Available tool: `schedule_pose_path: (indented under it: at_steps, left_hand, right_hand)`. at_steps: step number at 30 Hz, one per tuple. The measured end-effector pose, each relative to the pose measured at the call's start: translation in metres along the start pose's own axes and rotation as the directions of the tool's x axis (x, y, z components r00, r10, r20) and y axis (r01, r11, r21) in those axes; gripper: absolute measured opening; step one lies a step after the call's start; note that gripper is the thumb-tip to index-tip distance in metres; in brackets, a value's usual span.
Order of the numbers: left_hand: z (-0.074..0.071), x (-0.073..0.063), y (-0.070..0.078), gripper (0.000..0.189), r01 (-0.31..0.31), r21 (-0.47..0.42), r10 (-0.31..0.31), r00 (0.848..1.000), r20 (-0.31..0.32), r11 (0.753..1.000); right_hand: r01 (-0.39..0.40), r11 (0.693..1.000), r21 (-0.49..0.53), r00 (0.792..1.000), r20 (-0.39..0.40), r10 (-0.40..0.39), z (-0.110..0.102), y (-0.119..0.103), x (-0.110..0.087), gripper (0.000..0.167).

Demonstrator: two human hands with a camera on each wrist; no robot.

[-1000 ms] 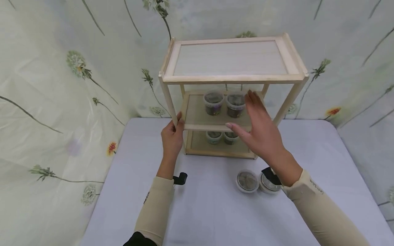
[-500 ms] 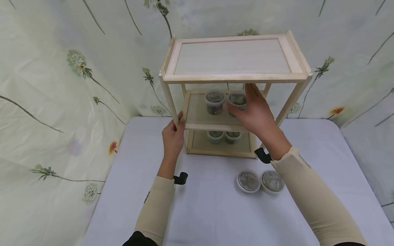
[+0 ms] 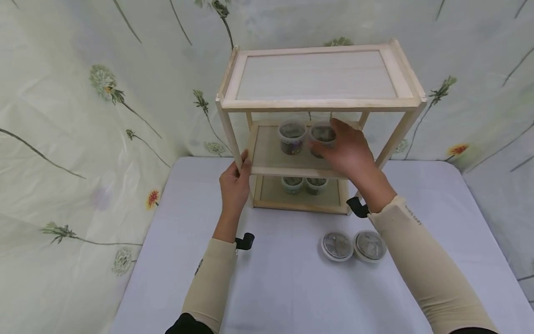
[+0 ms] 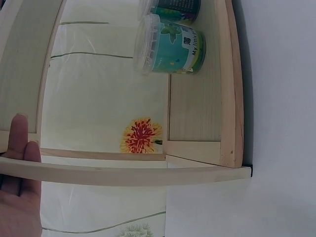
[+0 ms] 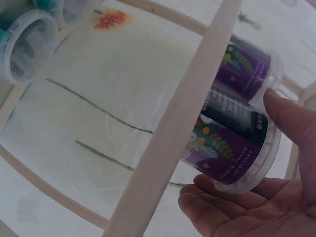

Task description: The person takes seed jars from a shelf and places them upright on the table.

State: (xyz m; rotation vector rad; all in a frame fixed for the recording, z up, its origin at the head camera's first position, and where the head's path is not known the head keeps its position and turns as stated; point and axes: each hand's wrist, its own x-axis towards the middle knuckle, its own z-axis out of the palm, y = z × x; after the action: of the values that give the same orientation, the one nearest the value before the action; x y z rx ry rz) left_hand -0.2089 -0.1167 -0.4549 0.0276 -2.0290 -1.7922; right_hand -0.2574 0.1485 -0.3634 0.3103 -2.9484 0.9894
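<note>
Left hand (image 3: 234, 183): wrapped round the front left post (image 3: 228, 132) of the wooden rack (image 3: 319, 105), level with the middle shelf (image 3: 267, 155); perhaps there to steady the light frame
Right hand (image 3: 351, 153): in under the top shelf (image 3: 313, 76), grasping the right purple cup (image 3: 322, 133) near its lid, thumb on one side and fingers on the other, probably to keep it upright; how firmly, cannot tell
Middle shelf: carrying the right purple cup close beside the left purple cup (image 3: 291, 138), both upright, apparently squared up as a pair
Bottom shelf (image 3: 302, 202): carrying the turquoise cups (image 4: 173, 47), also side by side; seemingly sorted by colour, one kind per level
Bench (image 3: 283, 283): bearing two lidded cups (image 3: 337, 246) just beside each other, in front of the rack, likely for easy reach
Turquoise label: showing a green leaf and reading "My little", then too small or turned to follow
Purple label (image 5: 222, 148): printed with colourful plants, next to a dark panel of tiny white text, illegible
Brand: none readable
</note>
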Motion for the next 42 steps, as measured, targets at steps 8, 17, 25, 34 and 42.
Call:
schedule_pose_path:
  at_steps: [8, 17, 25, 34, 42]
  left_hand:
    - [0.001, 0.001, 0.000, 0.033, 0.004, 0.002, -0.004, 1.000, 0.002, 1.000]
    - [0.002, 0.008, -0.034, 0.035, -0.024, 0.028, 0.024, 1.000, 0.012, 0.999]
    - [0.001, 0.001, -0.002, 0.034, -0.021, 0.016, 0.021, 1.000, -0.002, 1.000]
    - [0.000, -0.002, 0.004, 0.033, 0.001, 0.004, -0.001, 1.000, -0.003, 1.000]
    - [0.001, -0.001, 0.000, 0.032, -0.003, 0.010, 0.003, 1.000, -0.005, 1.000]
  right_hand:
    - [-0.038, 0.997, 0.068, 0.999, -0.002, 0.038, 0.001, 0.001, 0.001, 0.093]
    - [-0.042, 0.996, 0.078, 0.999, -0.031, 0.045, 0.003, 0.003, 0.000, 0.090]
    - [-0.028, 0.998, 0.063, 0.998, -0.051, 0.032, 0.001, 0.000, -0.004, 0.087]
    - [0.049, 0.996, 0.070, 0.992, -0.120, -0.040, -0.007, -0.009, -0.015, 0.084]
    - [0.120, 0.987, 0.106, 0.982, -0.161, -0.102, -0.014, -0.020, -0.030, 0.083]
